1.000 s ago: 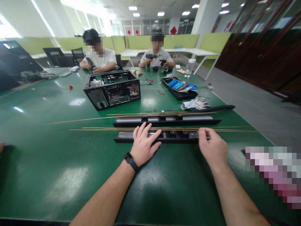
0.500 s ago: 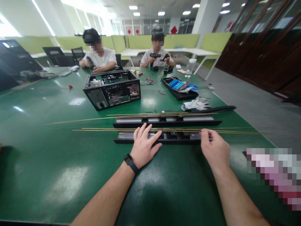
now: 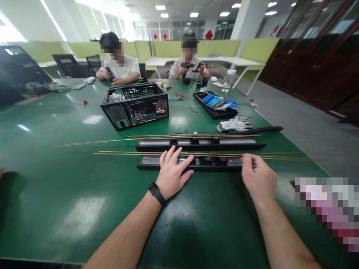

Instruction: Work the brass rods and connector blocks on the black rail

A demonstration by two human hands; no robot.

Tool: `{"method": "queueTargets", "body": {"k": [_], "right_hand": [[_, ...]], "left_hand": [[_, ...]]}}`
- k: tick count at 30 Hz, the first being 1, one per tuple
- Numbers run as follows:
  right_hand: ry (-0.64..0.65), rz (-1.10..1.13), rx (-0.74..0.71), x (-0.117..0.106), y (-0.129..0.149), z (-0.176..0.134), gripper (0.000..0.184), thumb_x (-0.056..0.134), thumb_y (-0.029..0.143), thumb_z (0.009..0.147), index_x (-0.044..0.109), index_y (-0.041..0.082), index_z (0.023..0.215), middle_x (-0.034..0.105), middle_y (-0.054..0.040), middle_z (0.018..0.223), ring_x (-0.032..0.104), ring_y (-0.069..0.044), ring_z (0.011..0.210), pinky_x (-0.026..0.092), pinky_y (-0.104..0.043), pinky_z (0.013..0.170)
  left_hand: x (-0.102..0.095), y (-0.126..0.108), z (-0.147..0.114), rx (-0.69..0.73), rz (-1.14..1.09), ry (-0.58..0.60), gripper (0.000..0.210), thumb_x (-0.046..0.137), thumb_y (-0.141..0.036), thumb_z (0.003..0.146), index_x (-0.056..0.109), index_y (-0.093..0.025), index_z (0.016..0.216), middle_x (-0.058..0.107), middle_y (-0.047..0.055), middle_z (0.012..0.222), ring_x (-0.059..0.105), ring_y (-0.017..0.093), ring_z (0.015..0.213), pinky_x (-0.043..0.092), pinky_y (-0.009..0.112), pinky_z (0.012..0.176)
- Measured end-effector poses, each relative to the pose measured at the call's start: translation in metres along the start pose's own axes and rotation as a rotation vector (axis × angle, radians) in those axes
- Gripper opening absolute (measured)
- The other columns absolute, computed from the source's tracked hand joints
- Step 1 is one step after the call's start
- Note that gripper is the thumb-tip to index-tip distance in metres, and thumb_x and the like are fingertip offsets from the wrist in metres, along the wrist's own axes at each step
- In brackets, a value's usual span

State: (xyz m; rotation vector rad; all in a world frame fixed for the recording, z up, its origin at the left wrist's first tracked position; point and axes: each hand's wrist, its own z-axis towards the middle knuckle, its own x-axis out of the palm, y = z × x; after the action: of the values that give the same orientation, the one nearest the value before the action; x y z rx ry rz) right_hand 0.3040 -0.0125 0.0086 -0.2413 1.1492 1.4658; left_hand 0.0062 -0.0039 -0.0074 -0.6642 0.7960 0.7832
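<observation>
1. Rods (image 3: 213,154): several, thin, long, straight, gold-coloured; lying lengthwise over the near rail (image 3: 207,168) and projecting past both its ends. Exact count not legible.
2. Near rail: long, black-edged, with grey strips and dark fittings inside; on the green counter (image 3: 84,209).
3. Right hand (image 3: 259,179): thumb and forefinger closed in a pinch on the rods, at the rail's right end; number gripped cannot be told.
4. Left hand (image 3: 172,177): fingers spread, gripping nothing, laid across rods and rail left of middle, hiding part of both; dark watch (image 3: 156,193) at wrist.
5. Far rail (image 3: 202,147): similar, just behind the near one, more gold rods (image 3: 196,136) along its back.
6. Beyond: black computer case (image 3: 134,108), left; gloves (image 3: 234,124) and loaded black tray (image 3: 221,114), right.
</observation>
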Motion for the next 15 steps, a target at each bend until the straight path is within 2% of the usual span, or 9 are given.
{"method": "queueTargets", "body": {"k": [7,12,15], "right_hand": [[0.044,0.046,-0.05,-0.0007,0.0031,-0.0021,0.037,0.052,0.047,0.099,0.078,0.021,0.102,0.079,-0.0087,0.09,0.071,-0.026,0.086,0.045,-0.034,0.077],[0.017,-0.005,0.015,0.002,-0.001,-0.0008,0.041,0.048,0.047,0.1,0.079,0.02,0.104,0.079,-0.0105,0.092,0.07,-0.028,0.086,0.045,-0.036,0.076],[0.025,0.04,0.0,0.0019,0.0,-0.0012,0.04,0.05,0.049,0.099,0.078,0.021,0.107,0.079,-0.0093,0.094,0.07,-0.026,0.083,0.045,-0.035,0.076]], "left_hand": [[-0.0012,-0.0005,0.0002,0.0,-0.005,0.006,0.047,0.064,-0.046,0.097,0.062,-0.035,0.143,0.046,0.015,0.159,0.031,0.038,0.155,0.024,0.062,0.123],[0.0001,0.0003,0.0001,0.001,-0.007,0.005,0.049,0.066,-0.045,0.096,0.061,-0.036,0.143,0.047,0.014,0.159,0.033,0.039,0.154,0.026,0.063,0.123],[0.0002,0.0004,0.0,0.002,-0.006,-0.001,0.049,0.066,-0.046,0.096,0.061,-0.036,0.144,0.047,0.015,0.159,0.033,0.039,0.154,0.026,0.063,0.123]]}}
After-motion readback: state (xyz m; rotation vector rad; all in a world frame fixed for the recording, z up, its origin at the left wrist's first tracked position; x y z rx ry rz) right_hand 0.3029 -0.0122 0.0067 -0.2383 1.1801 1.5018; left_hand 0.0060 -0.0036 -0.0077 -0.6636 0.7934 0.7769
